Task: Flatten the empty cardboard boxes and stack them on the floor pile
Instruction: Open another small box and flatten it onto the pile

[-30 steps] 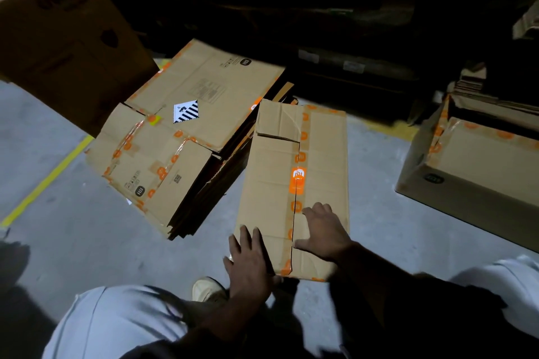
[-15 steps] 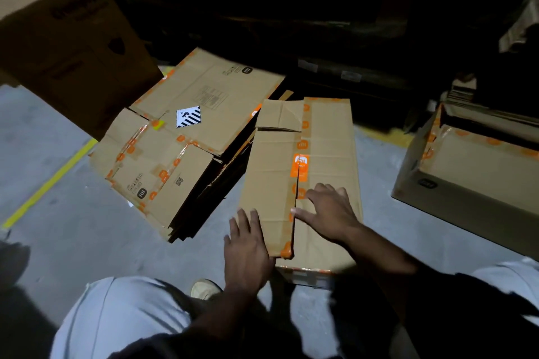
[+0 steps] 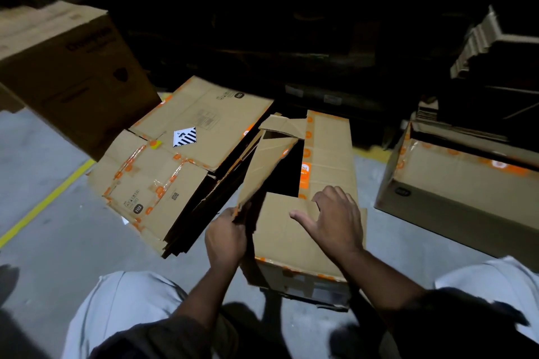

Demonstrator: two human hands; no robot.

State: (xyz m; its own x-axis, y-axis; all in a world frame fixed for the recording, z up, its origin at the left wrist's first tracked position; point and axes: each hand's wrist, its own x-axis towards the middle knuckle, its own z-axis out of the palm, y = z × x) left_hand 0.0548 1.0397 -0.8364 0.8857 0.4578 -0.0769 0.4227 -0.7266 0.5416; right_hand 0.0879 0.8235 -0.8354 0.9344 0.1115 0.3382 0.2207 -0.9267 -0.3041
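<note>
A long brown cardboard box (image 3: 329,154) with orange tape stands on the grey floor right in front of me. Its left top flap (image 3: 267,166) is lifted and shows the dark inside. My left hand (image 3: 226,237) grips the near edge of that raised flap. My right hand (image 3: 332,218) rests with spread fingers on the box's near top panel. To the left lies the pile of flattened boxes (image 3: 186,160), its top sheet bearing a black-and-white striped diamond label.
A large brown carton (image 3: 67,67) stands at the far left. An open-topped taped box (image 3: 460,186) sits on the right, with stacked cardboard (image 3: 478,44) behind it. A yellow floor line (image 3: 43,204) runs along the left. My knees frame the bottom of the view.
The box's left top flap was lying flat under my left hand; now my left hand has taken hold of it and pulled it up and open. My right hand stays pressed on top.
</note>
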